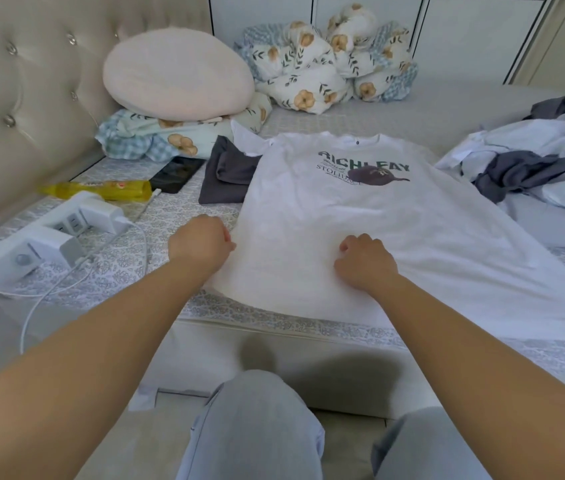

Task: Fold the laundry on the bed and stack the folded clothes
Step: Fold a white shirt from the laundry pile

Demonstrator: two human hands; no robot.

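A white T-shirt [360, 230] with a green print lies spread face up on the bed, collar away from me. My left hand [201, 242] pinches the shirt's left side edge with curled fingers. My right hand [364, 261] rests on the lower middle of the shirt, fingers curled into the fabric. A folded dark grey garment [229, 174] lies to the left of the shirt near its sleeve. A heap of unfolded white and grey laundry [533, 168] sits at the right.
A white power strip with chargers and cables [49, 237], a yellow packet [108, 188] and a black phone [177, 174] lie at the left. A pink pillow [177, 74] and floral bedding [329, 64] sit at the back. The bed's front edge [274, 327] is near my knees.
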